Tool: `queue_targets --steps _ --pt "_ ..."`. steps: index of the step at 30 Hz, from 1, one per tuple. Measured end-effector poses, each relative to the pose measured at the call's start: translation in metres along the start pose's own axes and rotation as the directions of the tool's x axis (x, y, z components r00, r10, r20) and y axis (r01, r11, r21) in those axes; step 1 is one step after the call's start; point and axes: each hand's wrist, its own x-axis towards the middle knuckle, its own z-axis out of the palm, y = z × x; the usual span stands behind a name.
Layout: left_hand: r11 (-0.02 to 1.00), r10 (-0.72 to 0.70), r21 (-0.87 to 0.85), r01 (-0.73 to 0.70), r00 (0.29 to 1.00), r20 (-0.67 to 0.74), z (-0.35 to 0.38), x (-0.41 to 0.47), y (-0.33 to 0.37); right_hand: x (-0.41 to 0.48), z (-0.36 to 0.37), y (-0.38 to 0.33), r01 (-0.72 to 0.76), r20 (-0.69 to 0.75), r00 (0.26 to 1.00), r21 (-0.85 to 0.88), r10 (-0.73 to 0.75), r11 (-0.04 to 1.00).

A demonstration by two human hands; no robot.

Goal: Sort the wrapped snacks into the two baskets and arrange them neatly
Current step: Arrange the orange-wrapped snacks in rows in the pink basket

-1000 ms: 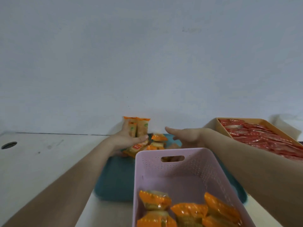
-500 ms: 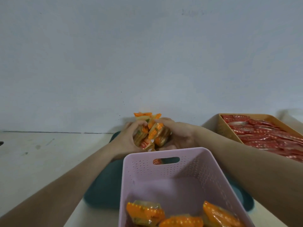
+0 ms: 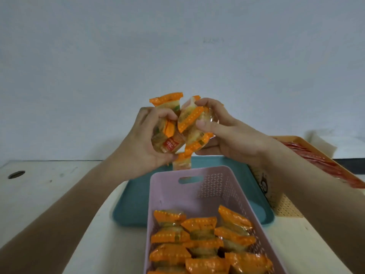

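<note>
Both hands hold a bunch of orange-wrapped snacks (image 3: 187,123) in the air above the far end of the pink basket (image 3: 233,186). My left hand (image 3: 146,139) grips the left part of the bunch, my right hand (image 3: 225,135) grips the right part. One snack (image 3: 182,161) hangs down below the bunch, just over the basket's far rim. Several orange-wrapped snacks (image 3: 203,240) lie in rows in the near half of the pink basket. A yellow basket (image 3: 276,196) at the right holds red-wrapped snacks (image 3: 320,165).
A teal tray (image 3: 134,200) lies under the pink basket on the white table (image 3: 49,190). A round hole (image 3: 16,174) is in the table at the far left. A plain wall stands close behind.
Both hands gathered the orange snacks off the teal tray and lifted them up over the pink basket. The view tilted down, showing more of the basket's contents.
</note>
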Motion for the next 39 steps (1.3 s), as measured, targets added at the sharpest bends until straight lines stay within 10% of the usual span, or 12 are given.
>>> queue_targets --steps 4,9,15,21,25,31,35,39 --pt "0.996 -0.078 -0.034 0.081 0.993 0.087 0.007 -0.032 0.024 -0.041 0.013 0.007 0.06 0.015 0.998 -0.19 -0.058 0.98" --pt "0.91 -0.194 -0.287 0.3 0.919 0.344 0.004 -0.056 0.038 -0.065 0.022 0.023 0.142 0.109 0.99 -0.79 -0.091 0.597" --pt "0.923 -0.306 -0.112 0.367 0.881 0.362 -0.017 -0.056 0.035 -0.083 0.025 0.02 0.114 0.104 0.993 -0.95 -0.049 0.292" --pt "0.838 -0.456 -0.217 0.5 0.861 0.223 -0.034 -0.037 0.027 -0.088 0.015 0.009 0.095 0.045 0.995 -0.746 -0.092 0.659" --pt "0.776 -0.616 -0.116 0.62 0.784 0.071 -0.017 -0.02 -0.029 -0.051 -0.013 0.011 -0.15 -0.363 0.932 -0.385 0.0 0.911" --pt "0.633 -0.749 0.462 0.621 0.338 0.57 0.047 -0.01 -0.111 0.022 -0.053 0.056 -0.764 -0.262 0.632 -0.368 0.729 0.53" --pt "0.582 -0.776 0.425 0.693 0.317 0.545 0.087 0.001 -0.133 0.062 -0.05 0.088 -0.621 -0.084 0.716 -0.53 0.693 0.577" --pt "0.755 -0.656 0.442 0.485 0.549 0.519 0.104 0.001 -0.139 0.088 -0.038 0.115 -0.583 0.102 0.743 -0.387 0.662 0.715"
